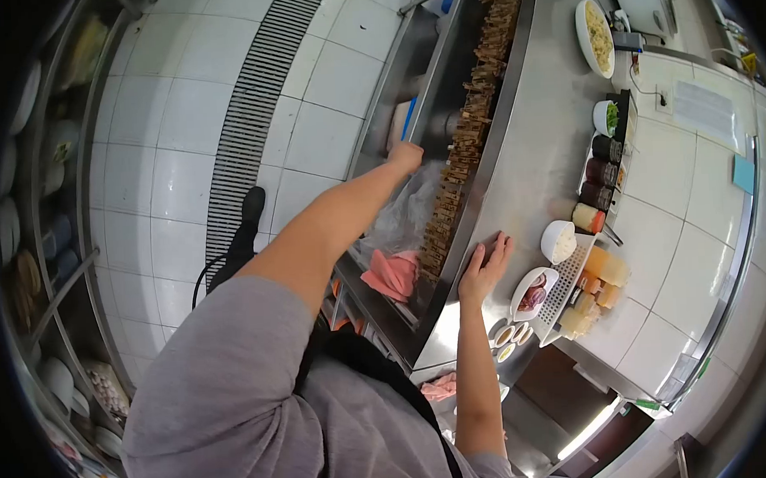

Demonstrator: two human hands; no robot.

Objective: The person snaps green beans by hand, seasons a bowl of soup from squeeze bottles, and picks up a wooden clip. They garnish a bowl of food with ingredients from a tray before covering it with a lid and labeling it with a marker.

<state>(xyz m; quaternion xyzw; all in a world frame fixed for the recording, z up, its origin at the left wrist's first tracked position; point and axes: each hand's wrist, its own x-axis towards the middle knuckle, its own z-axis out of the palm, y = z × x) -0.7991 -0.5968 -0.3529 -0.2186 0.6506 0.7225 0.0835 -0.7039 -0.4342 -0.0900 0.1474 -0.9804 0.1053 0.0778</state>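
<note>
My left hand [406,157] is closed in a fist over the lower shelf [432,83] beside the counter. A thin blue strip [409,118] sticks out of it, apparently gripped, and its kind cannot be made out. Just beyond the hand lies a pale, flat object [398,129]. Clear plastic film [407,208] is bunched below the hand. My right hand [484,270] rests flat on the steel counter [516,165], fingers extended and holding nothing. Close to it are a white dish of purple-red pieces [532,294] and a white bowl of pale food [558,242].
A long row of small brown wooden pieces [468,133] runs along the counter's near side. A pink cloth [391,274] lies near its end. Dark-filled jars [600,170], a bowl of greens [605,118] and a perforated tray of bottles [568,274] line the wall. A floor drain [258,108] runs behind.
</note>
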